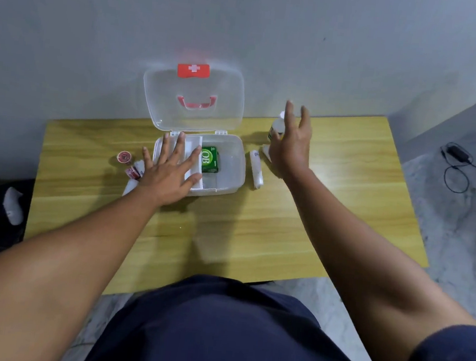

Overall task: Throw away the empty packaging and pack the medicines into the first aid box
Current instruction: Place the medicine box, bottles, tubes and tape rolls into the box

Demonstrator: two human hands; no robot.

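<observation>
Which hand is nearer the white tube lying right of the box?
Right. The right hand hovers just right of the white tube, open. The left hand lies spread over the first aid box's left side, farther away.

Soft, even indoor light is falling across the scene.
Glare is washing over the yellow wood-grain table (332, 189) at centre right; faint shadows are pooling beneath both arms, and wide-angle distortion is bending the frame's edges.

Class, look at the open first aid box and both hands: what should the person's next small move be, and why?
Probably close the right hand, open and empty, around the white bottle just behind it. The first aid box is open and holds only a green packet, and the left hand lies flat over its left side.
</observation>
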